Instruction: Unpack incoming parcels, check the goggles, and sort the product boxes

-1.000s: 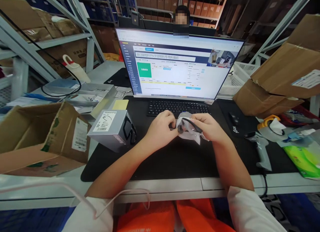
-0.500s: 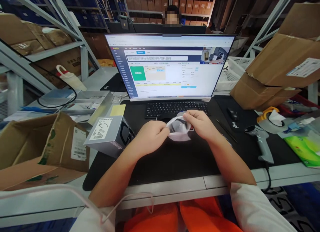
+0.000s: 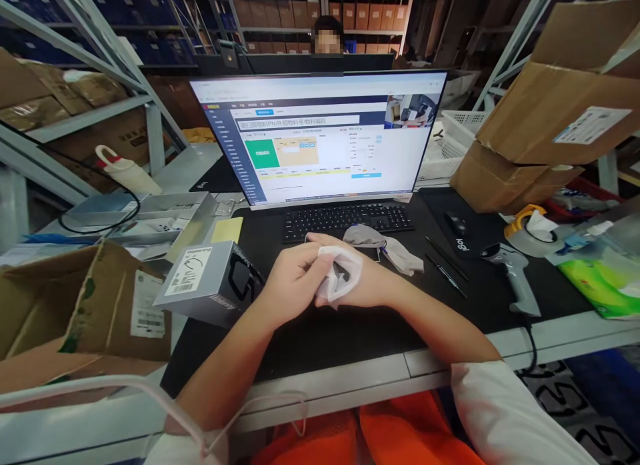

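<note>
a thin, translucent white pouch [image 3: 353, 271] sits pinched in my left hand [image 3: 295, 278], the thumb pressed on its rim at the nine o'clock side. my right hand [image 3: 375, 281] is tucked in from three o'clock, back upward, with the pouch against it; its fingers are hidden, so i cannot tell whether they grasp anything. a moment ago my hands stood apart, one at each side of the pouch; now they have come together and its mouth gapes up towards me. for the work in hand, that leaves the inside open to my view, where a small dark piece [image 3: 341, 273] shows, too indistinct to name. a soft, pale grey cloth-like bag [image 3: 385, 245] has also come into sight at two o'clock, crumpled just beyond my right hand, by the near edge of the black keyboard [image 3: 345, 218]; i cannot tell if any finger touches it. at nine o'clock from the pouch stands a blue-grey printed box [image 3: 207, 288], with an open brown cardboard carton [image 3: 115, 298] farther out. two slim, dark, pen-like tools [image 3: 449, 279] lie at three o'clock on the black mat [image 3: 330, 338], a grey handheld scanner [image 3: 517, 285] beyond them
</note>
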`<action>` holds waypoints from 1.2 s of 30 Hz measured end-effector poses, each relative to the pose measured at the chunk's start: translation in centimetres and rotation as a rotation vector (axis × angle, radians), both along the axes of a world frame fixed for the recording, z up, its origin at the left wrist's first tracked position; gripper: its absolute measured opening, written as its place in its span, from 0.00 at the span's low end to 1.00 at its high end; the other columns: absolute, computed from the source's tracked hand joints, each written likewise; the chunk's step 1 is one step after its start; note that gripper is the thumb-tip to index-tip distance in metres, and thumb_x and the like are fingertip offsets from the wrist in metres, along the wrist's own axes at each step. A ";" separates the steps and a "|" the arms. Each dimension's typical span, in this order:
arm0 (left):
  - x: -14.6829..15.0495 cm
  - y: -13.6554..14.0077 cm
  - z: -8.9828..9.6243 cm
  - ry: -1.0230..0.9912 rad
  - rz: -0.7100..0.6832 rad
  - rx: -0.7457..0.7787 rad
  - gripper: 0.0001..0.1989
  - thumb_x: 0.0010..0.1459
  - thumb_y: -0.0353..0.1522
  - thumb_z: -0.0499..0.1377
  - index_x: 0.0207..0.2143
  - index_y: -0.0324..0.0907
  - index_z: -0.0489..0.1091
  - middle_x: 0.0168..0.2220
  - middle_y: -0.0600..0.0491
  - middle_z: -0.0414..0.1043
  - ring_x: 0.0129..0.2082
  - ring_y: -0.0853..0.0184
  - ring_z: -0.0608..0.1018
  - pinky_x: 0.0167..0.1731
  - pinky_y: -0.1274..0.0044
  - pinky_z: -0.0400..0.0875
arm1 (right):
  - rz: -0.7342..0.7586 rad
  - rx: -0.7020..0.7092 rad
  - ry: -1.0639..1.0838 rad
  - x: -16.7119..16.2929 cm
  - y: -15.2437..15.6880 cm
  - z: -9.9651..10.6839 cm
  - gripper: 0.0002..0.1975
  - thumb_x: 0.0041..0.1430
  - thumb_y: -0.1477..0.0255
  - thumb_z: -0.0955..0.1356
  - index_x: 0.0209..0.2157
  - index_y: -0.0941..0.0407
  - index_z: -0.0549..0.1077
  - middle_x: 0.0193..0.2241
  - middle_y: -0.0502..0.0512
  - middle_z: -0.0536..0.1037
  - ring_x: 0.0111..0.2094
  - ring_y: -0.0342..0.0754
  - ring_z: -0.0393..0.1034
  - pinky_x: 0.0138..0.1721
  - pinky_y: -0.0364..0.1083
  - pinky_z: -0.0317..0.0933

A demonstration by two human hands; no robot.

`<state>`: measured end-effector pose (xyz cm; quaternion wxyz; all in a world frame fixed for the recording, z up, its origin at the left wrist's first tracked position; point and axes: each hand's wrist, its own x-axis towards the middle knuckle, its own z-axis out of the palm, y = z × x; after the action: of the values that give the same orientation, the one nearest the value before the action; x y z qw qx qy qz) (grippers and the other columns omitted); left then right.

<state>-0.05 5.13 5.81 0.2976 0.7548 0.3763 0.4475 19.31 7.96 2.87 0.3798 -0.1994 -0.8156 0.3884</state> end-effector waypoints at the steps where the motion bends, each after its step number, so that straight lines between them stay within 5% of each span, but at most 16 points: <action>1: 0.3 0.0 0.1 0.038 0.014 0.076 0.18 0.69 0.35 0.56 0.25 0.39 0.73 0.27 0.53 0.73 0.27 0.69 0.72 0.29 0.77 0.65 | 0.006 -0.023 0.038 -0.3 -0.1 -0.1 0.45 0.50 0.58 0.80 0.66 0.54 0.66 0.67 0.63 0.66 0.67 0.59 0.61 0.70 0.57 0.54; 5: 1.1 0.5 -0.3 0.061 0.016 0.192 0.15 0.71 0.34 0.55 0.33 0.41 0.78 0.33 0.50 0.78 0.33 0.67 0.77 0.34 0.77 0.69 | -0.011 -0.186 0.077 0.4 0.1 0.5 0.31 0.56 0.61 0.77 0.58 0.57 0.74 0.57 0.61 0.77 0.55 0.56 0.73 0.60 0.53 0.66; 12: 2.9 1.4 -1.3 0.062 0.158 0.260 0.16 0.65 0.35 0.60 0.23 0.41 0.74 0.23 0.54 0.66 0.25 0.69 0.69 0.27 0.76 0.61 | -0.012 -0.325 0.008 2.2 1.2 1.4 0.26 0.53 0.54 0.76 0.47 0.58 0.77 0.42 0.55 0.81 0.41 0.50 0.73 0.43 0.46 0.67; 16: 4.1 3.7 -2.1 -0.094 0.216 0.034 0.17 0.59 0.38 0.62 0.20 0.41 0.67 0.21 0.56 0.61 0.24 0.70 0.65 0.27 0.77 0.60 | -0.143 -0.314 0.026 2.5 2.0 1.2 0.21 0.59 0.53 0.71 0.35 0.58 0.78 0.33 0.52 0.79 0.35 0.47 0.70 0.38 0.45 0.64; 20: 6.4 9.1 -3.5 -0.399 0.280 -0.268 0.16 0.63 0.41 0.51 0.27 0.41 0.66 0.25 0.53 0.67 0.25 0.68 0.70 0.30 0.77 0.68 | -0.294 -0.377 0.104 4.2 4.0 0.7 0.19 0.58 0.56 0.69 0.31 0.59 0.80 0.32 0.55 0.80 0.36 0.49 0.72 0.40 0.46 0.63; 23: 8.9 12.6 -4.4 0.106 0.137 -0.196 0.14 0.64 0.35 0.51 0.39 0.38 0.75 0.39 0.46 0.79 0.38 0.63 0.78 0.40 0.75 0.71 | -0.388 -0.383 0.253 6.3 5.5 0.8 0.19 0.54 0.55 0.71 0.29 0.59 0.79 0.32 0.57 0.80 0.35 0.49 0.72 0.41 0.46 0.63; 25: 10.5 13.8 -4.7 0.545 -0.010 -0.140 0.15 0.63 0.35 0.55 0.45 0.39 0.78 0.48 0.44 0.80 0.45 0.58 0.79 0.45 0.74 0.71 | -0.461 -0.360 0.312 7.8 5.9 1.2 0.20 0.53 0.53 0.72 0.28 0.59 0.77 0.30 0.56 0.79 0.33 0.48 0.70 0.39 0.46 0.62; 27: 11.6 14.3 -4.7 0.777 -0.070 -0.150 0.15 0.62 0.35 0.59 0.47 0.40 0.80 0.49 0.44 0.80 0.46 0.55 0.80 0.44 0.72 0.71 | -0.525 -0.345 0.317 9.3 6.1 1.6 0.22 0.54 0.52 0.71 0.27 0.59 0.76 0.27 0.55 0.77 0.30 0.47 0.68 0.36 0.46 0.61; 31: 11.9 13.7 -3.6 0.858 -0.009 -0.116 0.13 0.60 0.34 0.61 0.43 0.38 0.81 0.46 0.41 0.80 0.46 0.52 0.80 0.44 0.70 0.70 | -0.657 -0.243 0.110 11.6 5.8 2.6 0.23 0.57 0.51 0.68 0.26 0.58 0.75 0.25 0.54 0.76 0.30 0.48 0.68 0.36 0.47 0.60; 36: 9.3 11.1 -0.5 0.694 0.116 0.204 0.12 0.63 0.33 0.59 0.43 0.42 0.82 0.43 0.45 0.79 0.45 0.56 0.78 0.46 0.69 0.69 | -0.678 -0.049 -0.051 11.3 4.9 3.2 0.23 0.64 0.55 0.65 0.30 0.59 0.79 0.32 0.58 0.81 0.38 0.54 0.74 0.44 0.50 0.63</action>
<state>9.23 16.22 5.31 0.0497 0.8648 0.4504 0.2161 30.66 12.82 6.06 0.4620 -0.4777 -0.7027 0.2544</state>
